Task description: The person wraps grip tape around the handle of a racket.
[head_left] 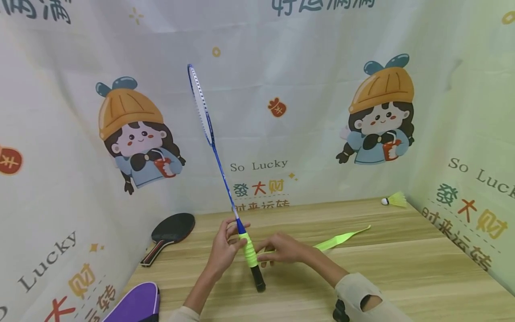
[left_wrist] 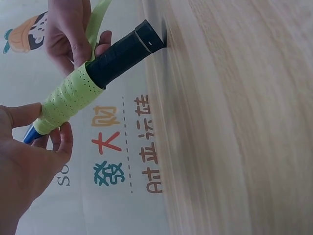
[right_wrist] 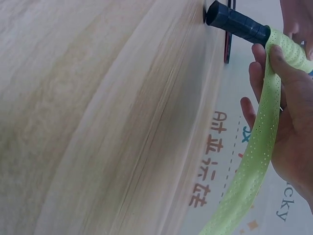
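Observation:
A blue badminton racket (head_left: 224, 179) stands tilted, head up, its butt end low near the tabletop. My left hand (head_left: 222, 248) grips it at the top of the handle, thumb and fingers around the cone end. Perforated yellow-green grip tape (left_wrist: 68, 100) is wound over the upper handle; the lower handle (left_wrist: 120, 58) shows black. Between thumb and fingers, my right hand (right_wrist: 288, 93) pinches the tape right beside the last turn. From there the loose tape tail (right_wrist: 257, 156) runs past the palm and, in the head view, stretches out behind the right forearm.
On the wooden table (head_left: 386, 268), a black table tennis bat (head_left: 173, 228) lies at the back left. A purple case (head_left: 137, 302) sits at the front left, and a yellow shuttlecock (head_left: 395, 200) at the back right. Printed cloth walls (head_left: 314, 179) enclose the table.

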Tool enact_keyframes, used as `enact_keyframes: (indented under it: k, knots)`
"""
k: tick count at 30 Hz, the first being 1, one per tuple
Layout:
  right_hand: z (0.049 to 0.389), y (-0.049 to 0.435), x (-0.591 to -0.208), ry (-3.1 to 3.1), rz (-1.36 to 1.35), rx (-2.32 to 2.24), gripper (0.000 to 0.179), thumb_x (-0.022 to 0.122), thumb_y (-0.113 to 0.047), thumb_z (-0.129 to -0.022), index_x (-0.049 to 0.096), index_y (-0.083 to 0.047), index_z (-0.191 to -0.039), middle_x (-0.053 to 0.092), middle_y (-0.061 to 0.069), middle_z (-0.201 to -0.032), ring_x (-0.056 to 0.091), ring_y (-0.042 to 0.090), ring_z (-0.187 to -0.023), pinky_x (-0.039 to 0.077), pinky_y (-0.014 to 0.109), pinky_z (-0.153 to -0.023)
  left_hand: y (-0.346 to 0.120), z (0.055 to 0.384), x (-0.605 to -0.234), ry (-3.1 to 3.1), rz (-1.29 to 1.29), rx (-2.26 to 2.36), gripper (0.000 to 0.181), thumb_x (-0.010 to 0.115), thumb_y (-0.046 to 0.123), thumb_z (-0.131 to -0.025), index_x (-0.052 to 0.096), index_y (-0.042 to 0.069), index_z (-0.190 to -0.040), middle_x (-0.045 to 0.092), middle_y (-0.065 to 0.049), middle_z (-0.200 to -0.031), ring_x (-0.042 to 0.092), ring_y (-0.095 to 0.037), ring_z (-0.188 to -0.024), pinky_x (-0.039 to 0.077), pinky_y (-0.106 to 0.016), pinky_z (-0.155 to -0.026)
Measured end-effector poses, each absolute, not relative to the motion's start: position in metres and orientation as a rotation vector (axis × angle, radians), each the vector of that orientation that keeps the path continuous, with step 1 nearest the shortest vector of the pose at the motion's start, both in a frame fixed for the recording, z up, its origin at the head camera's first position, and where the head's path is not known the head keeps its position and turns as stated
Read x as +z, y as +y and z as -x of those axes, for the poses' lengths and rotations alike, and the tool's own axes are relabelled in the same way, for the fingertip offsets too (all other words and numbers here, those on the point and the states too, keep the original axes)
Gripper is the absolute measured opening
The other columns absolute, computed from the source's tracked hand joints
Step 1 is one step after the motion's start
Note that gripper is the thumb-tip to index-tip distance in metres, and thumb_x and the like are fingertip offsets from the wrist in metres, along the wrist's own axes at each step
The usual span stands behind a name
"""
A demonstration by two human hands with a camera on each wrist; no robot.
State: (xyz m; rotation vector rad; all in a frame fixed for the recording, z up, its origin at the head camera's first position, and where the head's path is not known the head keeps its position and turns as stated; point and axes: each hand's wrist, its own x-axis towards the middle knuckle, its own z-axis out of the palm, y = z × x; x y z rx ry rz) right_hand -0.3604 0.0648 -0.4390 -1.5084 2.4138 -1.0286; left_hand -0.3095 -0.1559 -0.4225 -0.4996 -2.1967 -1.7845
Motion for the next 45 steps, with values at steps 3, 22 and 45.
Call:
enact_keyframes:
  k: [3,22,45]
  knots:
    - [0.359,0.065,-0.438,2.426,1.528,-1.011,0.025,0.068,-0.019,-0.102,0.074,-0.004,-0.122,0.078,-0.001,-0.081,0.074,0.014,-0.065,0.058,0.02,-0.061,-0.157,0.31,-0.422,-2.185,0.494,-1.807,0.058,0.065,-0.013,-0.091,0.047,0.002,-0.143,0.062,-0.023,-0.138,0.063,-0.039,-0.121,0.055,-0.031,-0.095]
    - [0.351,0.055,-0.437,2.421,1.403,-1.038,0.029,0.07,-0.022,-0.101,0.067,-0.006,-0.126,0.078,0.004,-0.08,0.075,0.022,-0.067,0.056,0.019,-0.066,-0.162,0.31,-0.421,-2.229,0.405,-1.72,0.06,0.064,-0.013,-0.087,0.056,0.004,-0.144,0.068,-0.021,-0.129,0.062,-0.031,-0.116,0.054,-0.025,-0.084]
    - [0.348,0.048,-0.442,2.554,1.321,-1.051,0.03,0.077,-0.04,-0.094,0.063,-0.017,-0.106,0.07,-0.016,-0.077,0.069,0.004,-0.064,0.054,0.02,-0.063,-0.152,0.312,-0.424,-2.234,0.447,-1.597,0.063,0.083,0.0,-0.087,0.056,0.008,-0.143,0.071,-0.013,-0.13,0.068,-0.031,-0.111,0.059,-0.024,-0.08]
